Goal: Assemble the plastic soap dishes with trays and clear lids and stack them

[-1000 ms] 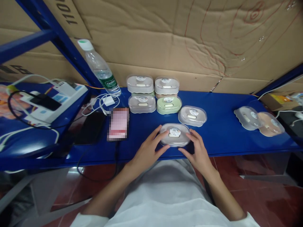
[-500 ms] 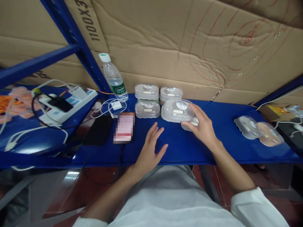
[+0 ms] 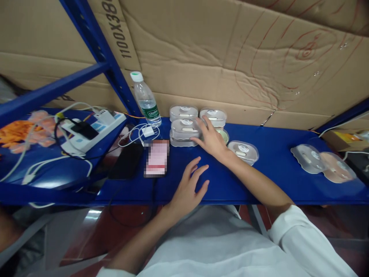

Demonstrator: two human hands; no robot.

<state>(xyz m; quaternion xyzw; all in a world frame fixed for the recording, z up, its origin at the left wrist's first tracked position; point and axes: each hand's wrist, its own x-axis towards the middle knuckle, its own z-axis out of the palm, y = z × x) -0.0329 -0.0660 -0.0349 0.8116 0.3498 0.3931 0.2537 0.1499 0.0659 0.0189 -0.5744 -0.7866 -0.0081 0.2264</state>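
Note:
My right hand reaches to the front left stack and grips the right end of a grey oval lidded box, fingers behind and thumb in front. This box has a round label and a pale oblong piece on top, and it rests on another grey box. Part of a green box shows behind my right hand. Above the front of the shelf, my left hand is open with its fingers spread and nothing in it. A single grey box sits under and beside my right forearm.
Two more stacks, a left one and a right one, stand by the cardboard wall. A water bottle, a phone and a power strip are on the left. An open pair of lids lies right on the blue shelf.
My right hand has lifted the grey box from the shelf front and carried it back and left onto the front left stack. My left hand has let go of it and stays near the front.

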